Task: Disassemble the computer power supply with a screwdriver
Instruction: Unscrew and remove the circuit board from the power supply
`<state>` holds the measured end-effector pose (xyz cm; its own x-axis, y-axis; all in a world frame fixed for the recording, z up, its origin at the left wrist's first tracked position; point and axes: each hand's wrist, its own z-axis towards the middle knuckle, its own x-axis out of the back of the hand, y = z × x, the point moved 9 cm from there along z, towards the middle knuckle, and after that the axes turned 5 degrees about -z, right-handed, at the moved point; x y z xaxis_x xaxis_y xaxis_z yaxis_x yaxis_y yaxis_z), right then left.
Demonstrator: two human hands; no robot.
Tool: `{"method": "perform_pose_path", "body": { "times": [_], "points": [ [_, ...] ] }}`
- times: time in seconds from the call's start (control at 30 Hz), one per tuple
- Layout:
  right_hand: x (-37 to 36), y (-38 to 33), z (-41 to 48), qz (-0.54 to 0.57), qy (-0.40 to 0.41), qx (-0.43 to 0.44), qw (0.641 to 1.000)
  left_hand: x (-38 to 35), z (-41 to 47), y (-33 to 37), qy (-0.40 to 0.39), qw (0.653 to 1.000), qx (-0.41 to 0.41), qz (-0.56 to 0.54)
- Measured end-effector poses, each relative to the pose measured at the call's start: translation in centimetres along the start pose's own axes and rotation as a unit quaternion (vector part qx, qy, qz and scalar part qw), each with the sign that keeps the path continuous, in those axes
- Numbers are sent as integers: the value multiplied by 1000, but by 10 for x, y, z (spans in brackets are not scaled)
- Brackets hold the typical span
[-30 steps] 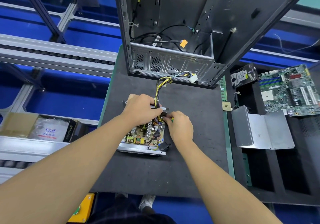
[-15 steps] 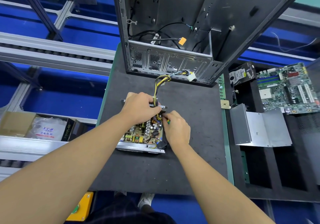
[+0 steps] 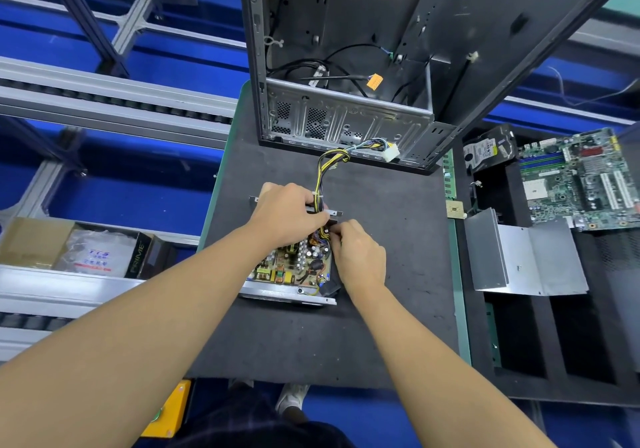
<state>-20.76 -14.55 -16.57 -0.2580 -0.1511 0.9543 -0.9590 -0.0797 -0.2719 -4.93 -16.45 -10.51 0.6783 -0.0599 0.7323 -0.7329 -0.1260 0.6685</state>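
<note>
Left hand (image 3: 289, 217) grips power supply (image 3: 294, 267) far edge; right hand (image 3: 360, 257) curled at right edge, grasp unclear; case (image 3: 346, 125) apart.

Bright, even overhead light, soft shadows, sharp centre, wide-angle bending at edges.
</note>
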Motion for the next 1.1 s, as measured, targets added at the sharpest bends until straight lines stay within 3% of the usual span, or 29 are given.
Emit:
{"method": "perform_pose_path", "body": {
  "times": [0.27, 0.47, 0.57, 0.63, 0.8, 1.1],
  "points": [
    [9, 4, -7, 32, 55, -51, 997, 1, -2, 2, -14, 1000, -1, 4],
    [3, 15, -5, 92, 13, -149, 984, 2, -7, 7, -55, 997, -34, 45],
    [0, 15, -3, 125, -5, -171, 977, 16, -27, 6, 24, 979, -95, 177],
    [-2, 15, -1, 167, -25, -178, 969, 25, -49, 0, 95, 970, -102, 197],
    [-1, 14, -5, 188, -42, -186, 963, 8, -57, -9, 77, 983, 6, 165],
    [-3, 13, -6, 268, -49, -219, 937, -5, -65, -6, 172, 970, 154, 81]
  ]
}}
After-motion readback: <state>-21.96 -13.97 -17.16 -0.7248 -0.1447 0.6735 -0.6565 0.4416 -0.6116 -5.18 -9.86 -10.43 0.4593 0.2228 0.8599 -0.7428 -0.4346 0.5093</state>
